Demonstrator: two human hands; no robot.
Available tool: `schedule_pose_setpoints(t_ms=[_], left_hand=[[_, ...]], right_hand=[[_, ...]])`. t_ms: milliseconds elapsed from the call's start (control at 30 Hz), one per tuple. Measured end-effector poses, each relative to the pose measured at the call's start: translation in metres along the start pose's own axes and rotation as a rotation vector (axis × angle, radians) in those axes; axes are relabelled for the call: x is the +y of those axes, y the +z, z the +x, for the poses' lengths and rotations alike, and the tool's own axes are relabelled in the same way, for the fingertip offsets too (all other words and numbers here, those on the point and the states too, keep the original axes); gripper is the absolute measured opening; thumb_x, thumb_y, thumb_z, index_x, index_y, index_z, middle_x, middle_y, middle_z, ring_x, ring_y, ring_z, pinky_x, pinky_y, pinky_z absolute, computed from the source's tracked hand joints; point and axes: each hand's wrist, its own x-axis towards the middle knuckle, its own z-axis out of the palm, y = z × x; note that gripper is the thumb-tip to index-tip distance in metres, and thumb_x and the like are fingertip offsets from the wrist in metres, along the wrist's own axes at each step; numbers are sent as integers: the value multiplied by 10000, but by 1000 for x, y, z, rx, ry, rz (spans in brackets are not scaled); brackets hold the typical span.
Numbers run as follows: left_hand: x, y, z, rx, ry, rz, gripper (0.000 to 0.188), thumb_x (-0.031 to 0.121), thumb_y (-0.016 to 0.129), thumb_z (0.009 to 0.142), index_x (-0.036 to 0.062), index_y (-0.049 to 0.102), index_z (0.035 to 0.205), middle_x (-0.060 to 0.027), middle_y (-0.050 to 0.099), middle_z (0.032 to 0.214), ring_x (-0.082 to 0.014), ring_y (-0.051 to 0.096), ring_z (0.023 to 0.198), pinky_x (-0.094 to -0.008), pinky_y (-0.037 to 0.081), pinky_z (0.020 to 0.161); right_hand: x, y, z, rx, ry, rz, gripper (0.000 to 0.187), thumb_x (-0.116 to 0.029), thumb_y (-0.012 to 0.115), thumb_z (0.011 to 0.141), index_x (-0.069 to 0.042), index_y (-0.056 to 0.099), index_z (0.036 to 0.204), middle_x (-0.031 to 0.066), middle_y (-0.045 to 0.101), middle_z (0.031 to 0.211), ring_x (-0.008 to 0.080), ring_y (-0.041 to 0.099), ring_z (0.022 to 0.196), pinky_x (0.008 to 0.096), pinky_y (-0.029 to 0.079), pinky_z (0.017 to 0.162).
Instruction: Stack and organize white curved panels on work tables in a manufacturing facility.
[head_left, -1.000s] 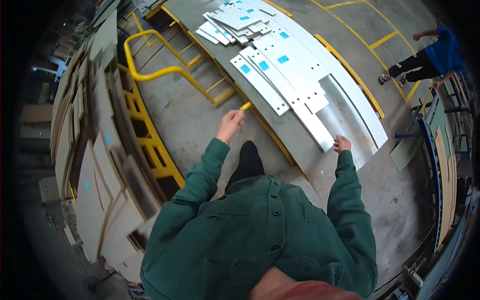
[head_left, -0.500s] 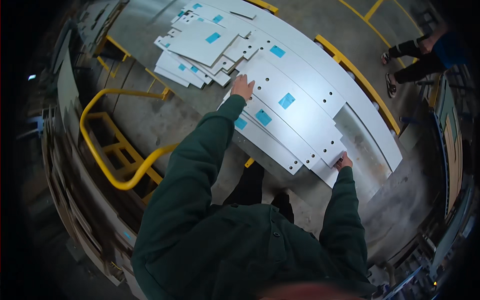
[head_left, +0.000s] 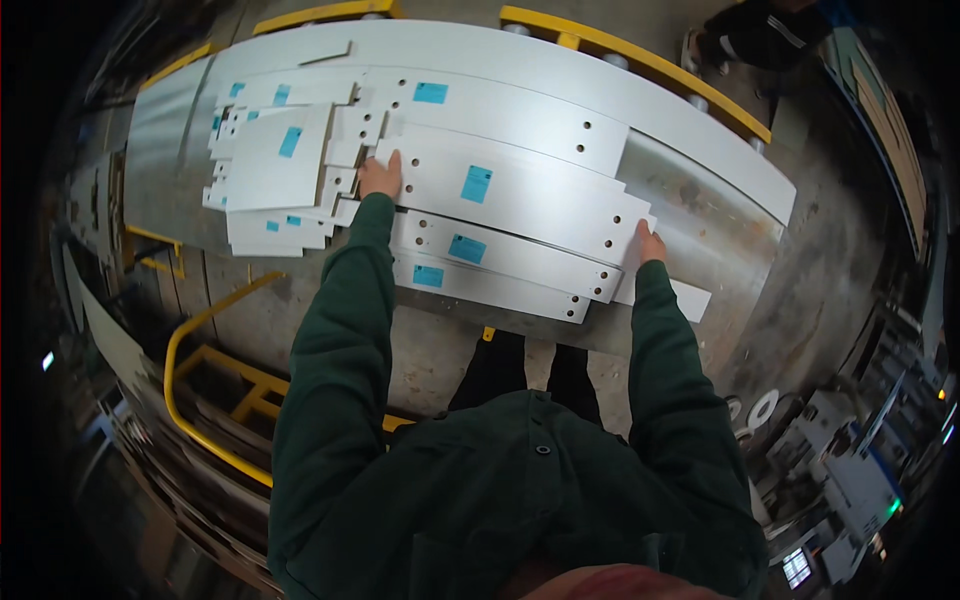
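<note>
A long white panel [head_left: 520,200] with a blue label and paired holes at both ends lies flat across the table. My left hand [head_left: 380,176] grips its left end, thumb and fingers curled at the edge. At its right end, my right hand [head_left: 650,243] holds the corner, fingertips partly hidden. A dark slit runs along the panel's near edge, beside a narrower labelled panel [head_left: 520,262]. Nearer to me is another white strip [head_left: 500,293]. Beyond the held panel lies a further drilled panel [head_left: 510,120].
Stacked white pieces [head_left: 275,165] crowd the table's left side, close to my left hand. Yellow rails [head_left: 640,72] with rollers border the far edge. A bent yellow tube handle [head_left: 172,380] stands at lower left, machinery [head_left: 850,470] at lower right. Another person's legs [head_left: 770,40] show at far right.
My view has turned, so the table now runs more level across it. Both hands stay on the panel's ends. A dark slit now shows along the held panel's near edge.
</note>
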Motion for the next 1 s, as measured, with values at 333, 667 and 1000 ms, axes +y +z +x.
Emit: schedule_pose_setpoints(t_ms=[333,667,1000], left_hand=[[24,5,-1,23,-46,-152,865,577,512,650,-101,322,1154,-274,350,1178,-354,350,1104,-357,279,929],[108,-86,-148,-266,260,-241,799,589,459,696,-126,437,1053,-246,474,1065,-304,437,1037,-328,337,866],[174,7,-419,-518,689,-106,736,593,310,760,-84,520,953,-242,537,950,-328,508,921,-366,382,789]], right_hand=[[-21,-26,-16,256,-3,-101,590,-459,521,713,66,506,983,199,558,922,279,528,868,330,385,778],[68,-190,-160,418,3,344,523,-425,489,748,16,492,1029,173,536,982,259,496,921,312,371,802],[375,-362,-285,492,246,538,513,-437,410,806,38,515,970,141,562,930,162,502,878,288,376,784]])
